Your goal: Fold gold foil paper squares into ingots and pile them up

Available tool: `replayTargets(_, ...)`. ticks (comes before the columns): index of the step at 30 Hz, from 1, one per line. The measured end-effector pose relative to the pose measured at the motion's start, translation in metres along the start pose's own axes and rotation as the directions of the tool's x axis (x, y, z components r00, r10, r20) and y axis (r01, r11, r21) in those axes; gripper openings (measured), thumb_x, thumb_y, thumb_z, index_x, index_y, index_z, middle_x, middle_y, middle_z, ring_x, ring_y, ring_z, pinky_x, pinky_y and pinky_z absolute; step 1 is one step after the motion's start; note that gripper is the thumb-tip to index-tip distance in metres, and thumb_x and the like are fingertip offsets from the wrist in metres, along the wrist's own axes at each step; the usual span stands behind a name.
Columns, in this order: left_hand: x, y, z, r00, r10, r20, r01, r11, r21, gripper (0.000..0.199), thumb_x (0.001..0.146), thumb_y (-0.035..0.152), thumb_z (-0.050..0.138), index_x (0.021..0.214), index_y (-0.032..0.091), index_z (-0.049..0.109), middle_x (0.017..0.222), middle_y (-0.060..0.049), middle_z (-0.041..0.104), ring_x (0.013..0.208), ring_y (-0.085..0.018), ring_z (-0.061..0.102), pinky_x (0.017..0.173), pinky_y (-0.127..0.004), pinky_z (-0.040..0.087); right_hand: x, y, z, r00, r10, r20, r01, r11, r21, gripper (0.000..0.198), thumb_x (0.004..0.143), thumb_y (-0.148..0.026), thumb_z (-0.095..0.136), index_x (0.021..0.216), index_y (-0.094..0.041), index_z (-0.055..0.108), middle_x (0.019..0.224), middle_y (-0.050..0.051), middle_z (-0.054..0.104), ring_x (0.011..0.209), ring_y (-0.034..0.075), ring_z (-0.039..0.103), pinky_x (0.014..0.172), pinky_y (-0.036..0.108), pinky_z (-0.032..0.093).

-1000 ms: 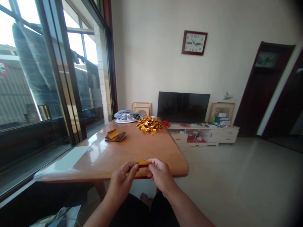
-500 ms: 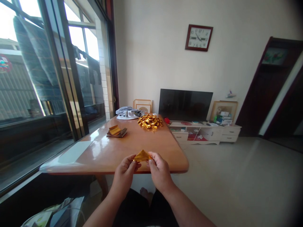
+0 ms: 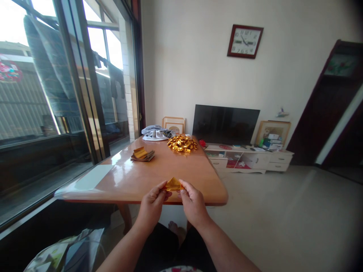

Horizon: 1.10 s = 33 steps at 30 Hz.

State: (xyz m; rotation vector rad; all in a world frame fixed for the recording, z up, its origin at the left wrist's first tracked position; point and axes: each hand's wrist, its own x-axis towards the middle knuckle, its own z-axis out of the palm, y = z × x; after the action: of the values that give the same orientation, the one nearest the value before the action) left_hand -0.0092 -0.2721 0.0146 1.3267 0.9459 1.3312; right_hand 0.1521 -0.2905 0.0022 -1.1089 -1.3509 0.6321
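Pinching a folded paper (image 3: 174,184) by its partly hidden ends, the left hand (image 3: 153,202) and right hand (image 3: 193,200) hold it near the front edge of the table (image 3: 170,168), with a paper stack (image 3: 142,154) farther across the table and, toward its far end, a gold pile (image 3: 182,143) of indistinct pieces.

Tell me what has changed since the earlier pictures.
The gold foil piece has been tipped from nearly edge-on, so its broad, peaked face now shows. The camera view has swung slightly left and down. Nothing was let go: the left grip and right grip still hold its two ends. The paper stack and heap of gold pieces stay put on the table.
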Motion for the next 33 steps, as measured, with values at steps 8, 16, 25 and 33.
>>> replayTargets(8, 0.002, -0.007, -0.003, 1.0, 0.02, 0.007, -0.02, 1.0, 0.014, 0.051, 0.079, 0.042, 0.073, 0.123, 0.016, 0.07, 0.106, -0.009, 0.077, 0.096, -0.026, 0.073, 0.092, -0.04, 0.056, 0.0, -0.003, -0.001, 1.0, -0.017, -0.014, 0.017, 1.0, 0.009, 0.04, 0.09, -0.028, 0.056, 0.127, -0.031, 0.069, 0.123, 0.005, 0.071, 0.111, 0.027, 0.067, 0.095, 0.039, 0.054)
replayTargets(16, 0.003, -0.009, 0.001, 1.0, 0.024, -0.016, -0.024, 0.999, -0.036, 0.054, 0.081, 0.044, 0.072, 0.125, 0.014, 0.064, 0.109, -0.01, 0.075, 0.097, -0.025, 0.071, 0.092, -0.04, 0.054, 0.0, 0.003, 0.001, 1.0, -0.006, -0.03, 0.004, 0.999, -0.052, 0.043, 0.091, -0.029, 0.053, 0.133, -0.029, 0.066, 0.126, 0.006, 0.07, 0.114, 0.028, 0.065, 0.098, 0.041, 0.052)
replayTargets(25, 0.004, -0.012, 0.001, 0.997, 0.071, -0.036, -0.073, 0.996, -0.051, 0.041, 0.081, 0.04, 0.072, 0.115, 0.016, 0.069, 0.113, -0.009, 0.074, 0.1, -0.023, 0.069, 0.092, -0.035, 0.054, 0.003, 0.012, 0.007, 0.996, 0.089, 0.007, -0.089, 0.991, 0.102, 0.041, 0.09, -0.033, 0.054, 0.129, -0.025, 0.067, 0.119, 0.007, 0.072, 0.104, 0.026, 0.069, 0.091, 0.038, 0.056)
replayTargets(33, 0.005, -0.017, 0.002, 0.99, 0.117, -0.076, -0.12, 0.992, -0.037, 0.042, 0.082, 0.039, 0.071, 0.117, 0.016, 0.072, 0.111, -0.009, 0.076, 0.101, -0.025, 0.071, 0.093, -0.038, 0.055, 0.004, 0.016, 0.008, 1.0, 0.01, -0.03, -0.008, 0.998, 0.065, 0.041, 0.091, -0.029, 0.052, 0.128, -0.023, 0.067, 0.116, 0.007, 0.073, 0.097, 0.024, 0.071, 0.085, 0.036, 0.059)
